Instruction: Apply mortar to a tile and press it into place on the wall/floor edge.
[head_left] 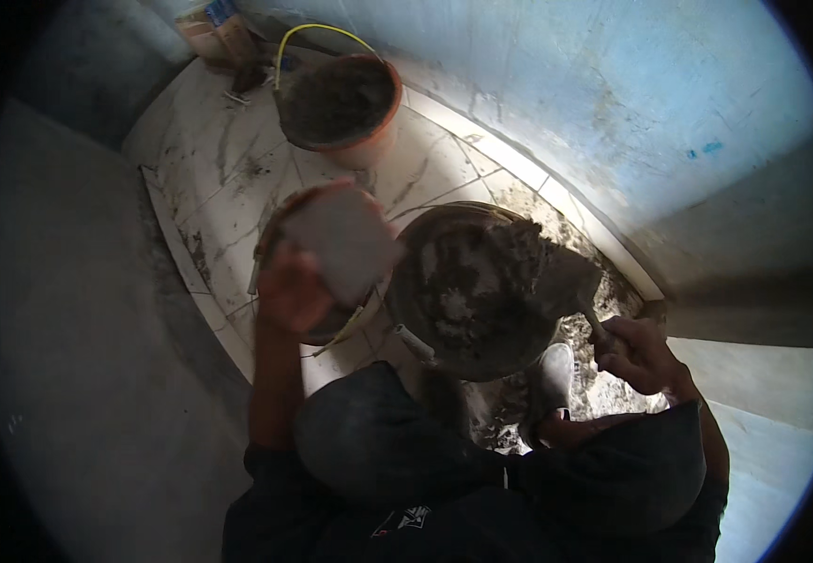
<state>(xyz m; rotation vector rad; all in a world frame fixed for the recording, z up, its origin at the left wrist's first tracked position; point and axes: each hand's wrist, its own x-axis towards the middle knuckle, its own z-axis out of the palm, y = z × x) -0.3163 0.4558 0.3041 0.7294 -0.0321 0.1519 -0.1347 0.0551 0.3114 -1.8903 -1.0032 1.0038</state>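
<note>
My left hand (294,291), blurred, grips a pale grey square tile (343,240) above a round bucket (277,228) at the middle left. My right hand (633,354) is closed around the handle of a trowel (570,280). The trowel's blade carries dark, lumpy mortar and is over the right rim of a large dark bucket (463,364), which holds more wet grey mortar (453,291).
An orange bucket (364,145) with a yellow handle and dark contents stands farther back, near a cardboard box (207,38). Stained floor tiles (228,150) lie between low walls and a pale blue wall (641,103). A shoe (554,380) is below the dark bucket.
</note>
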